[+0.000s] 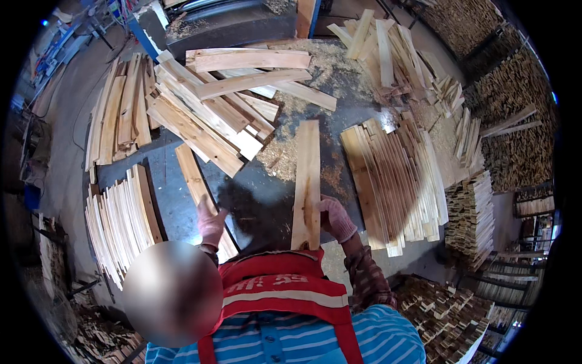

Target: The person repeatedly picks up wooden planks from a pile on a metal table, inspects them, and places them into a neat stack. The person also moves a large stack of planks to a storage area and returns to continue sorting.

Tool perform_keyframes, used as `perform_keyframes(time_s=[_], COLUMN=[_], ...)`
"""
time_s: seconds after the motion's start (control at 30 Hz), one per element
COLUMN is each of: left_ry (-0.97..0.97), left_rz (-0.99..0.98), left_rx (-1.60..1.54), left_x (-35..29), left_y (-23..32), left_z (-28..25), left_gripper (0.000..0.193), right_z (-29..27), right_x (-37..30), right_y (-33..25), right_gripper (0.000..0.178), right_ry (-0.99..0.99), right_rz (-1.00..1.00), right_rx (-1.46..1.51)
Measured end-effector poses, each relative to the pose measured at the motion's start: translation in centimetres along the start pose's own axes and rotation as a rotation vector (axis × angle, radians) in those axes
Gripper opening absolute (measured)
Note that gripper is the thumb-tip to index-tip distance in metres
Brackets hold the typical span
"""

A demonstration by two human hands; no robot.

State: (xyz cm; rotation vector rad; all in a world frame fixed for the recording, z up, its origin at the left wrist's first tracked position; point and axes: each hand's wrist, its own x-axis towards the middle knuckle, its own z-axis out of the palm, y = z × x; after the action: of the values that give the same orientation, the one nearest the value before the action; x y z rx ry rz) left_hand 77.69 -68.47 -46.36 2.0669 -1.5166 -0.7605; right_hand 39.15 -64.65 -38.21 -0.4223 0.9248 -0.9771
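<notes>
A pale wooden board (307,170) with a brown knot streak stands lengthwise in front of me, its near end at my apron. My right hand (337,219), in a light pinkish glove, grips its right edge, fingers partly hidden by the wood. Left of it, a narrower board (193,173) lies slanted on the dark table (254,215). Also gloved, my left hand (210,225) is closed around that board's lower half, thumb out on the right side.
A loose heap of boards (224,103) lies at the table's far side amid sawdust (282,158). Rows of boards on edge stand at left (121,212) and right (394,182). More planks (121,109) lie far left. Stacked lumber (509,121) lines the right.
</notes>
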Motion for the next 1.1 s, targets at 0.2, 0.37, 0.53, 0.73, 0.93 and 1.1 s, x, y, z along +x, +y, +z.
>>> perform_keyframes(time_s=[0.2,0.37,0.53,0.73,0.93,1.1], left_ry=[-0.064,-0.054,-0.115,-0.053,-0.006,-0.055], left_rz=[0.776,0.987,0.708,0.521,0.634,0.635], left_rx=[0.189,0.356,0.298,0.5,0.636,0.794], left_x=[0.6,3.5,7.6,17.8,29.3,35.6], left_y=[15.6,21.7,18.4,12.1,16.1,20.9], left_z=[-1.1,-1.0,-2.4,-5.0,-3.9,0.9], left_gripper=[0.094,0.09,0.091,0.09,0.091,0.093], right_z=[4.6,7.7,-0.9,-16.8,-15.9,-6.3], right_x=[0.2,1.6,2.2,-7.2,-0.3,17.8], right_y=[-3.5,-5.1,-1.9,2.1,0.2,-12.3], right_gripper=[0.034,0.025,0.023,0.029,0.047,0.066], right_ry=[-0.018,-0.11,0.519,0.881,1.131,0.753], right_rz=[0.033,-0.335,-0.331,0.435,0.32,-0.1], right_rx=[-0.274,-0.63,-1.157,-1.743,-2.173,-1.67])
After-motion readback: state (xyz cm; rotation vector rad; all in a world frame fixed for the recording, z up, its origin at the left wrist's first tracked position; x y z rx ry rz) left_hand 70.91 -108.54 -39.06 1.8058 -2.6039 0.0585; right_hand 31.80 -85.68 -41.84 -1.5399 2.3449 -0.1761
